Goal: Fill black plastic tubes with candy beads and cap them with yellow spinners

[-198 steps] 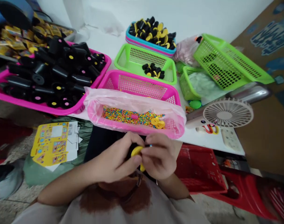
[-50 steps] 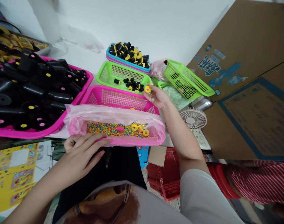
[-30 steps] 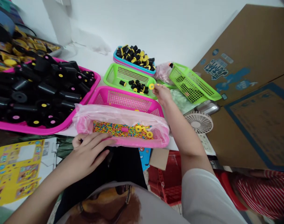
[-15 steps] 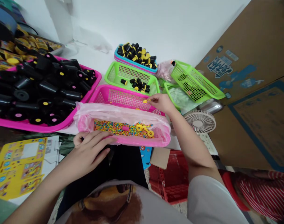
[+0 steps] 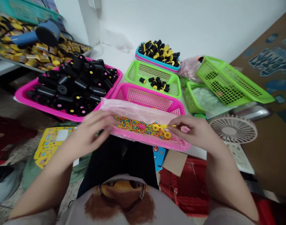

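Observation:
My right hand pinches a small yellow plastic piece above the right part of a pink basket lined with a translucent plastic bag. Many tiny multicoloured beads lie in the bag. On them rest a short pink piece and yellow ring-ended pieces. At the left end of this basket is my left hand, slightly blurred, its fingers stretched out and nothing seen in them. Behind stands another pink basket, with a few yellow bits inside.
A pink tray of black bottle-like containers stands left. Behind are a green basket and a blue basket, both holding black-and-yellow pieces. To the right are tilted green baskets and a fan. A red crate sits below.
My right hand has come from the rear pink basket to over the beads, bringing the yellow piece. My left hand has lifted slightly at the basket's left end. The view has shifted left.

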Demonstrator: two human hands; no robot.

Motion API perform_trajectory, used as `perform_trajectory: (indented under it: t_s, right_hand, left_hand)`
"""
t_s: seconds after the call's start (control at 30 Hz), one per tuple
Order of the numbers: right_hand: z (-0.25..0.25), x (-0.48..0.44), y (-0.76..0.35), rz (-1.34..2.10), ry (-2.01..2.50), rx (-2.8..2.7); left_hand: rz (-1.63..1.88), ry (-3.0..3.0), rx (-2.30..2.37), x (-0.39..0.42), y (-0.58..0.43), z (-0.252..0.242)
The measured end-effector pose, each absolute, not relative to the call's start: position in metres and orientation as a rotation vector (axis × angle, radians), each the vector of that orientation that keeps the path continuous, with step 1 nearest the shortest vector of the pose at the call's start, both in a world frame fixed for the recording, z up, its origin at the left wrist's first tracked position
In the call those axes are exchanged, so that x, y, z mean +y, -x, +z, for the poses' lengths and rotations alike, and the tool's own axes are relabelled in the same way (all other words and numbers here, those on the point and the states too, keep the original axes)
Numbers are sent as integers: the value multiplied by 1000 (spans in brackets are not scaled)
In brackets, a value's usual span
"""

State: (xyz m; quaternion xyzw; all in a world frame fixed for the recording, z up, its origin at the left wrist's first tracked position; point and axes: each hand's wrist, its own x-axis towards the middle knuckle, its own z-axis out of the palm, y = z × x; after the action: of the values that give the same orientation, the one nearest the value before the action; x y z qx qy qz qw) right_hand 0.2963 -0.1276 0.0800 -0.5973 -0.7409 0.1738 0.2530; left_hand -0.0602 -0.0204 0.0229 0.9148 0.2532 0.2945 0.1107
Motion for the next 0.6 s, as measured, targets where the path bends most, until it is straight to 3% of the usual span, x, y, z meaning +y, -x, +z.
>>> perform_trajectory:
  t_s: [0.17,0.37,0.6]
  right_hand:
    - [60,-140,-321,319,1696,-2148]
    - [57,-145,-331,175,1783,-2100]
    - [55,-145,-324,242,1774,-2130]
  left_hand:
    - [842,-2768,1210,38,74,56]
    - [66,-3029,1022,104,52,61]
    - [-77,-3001,1024,117,41,55]
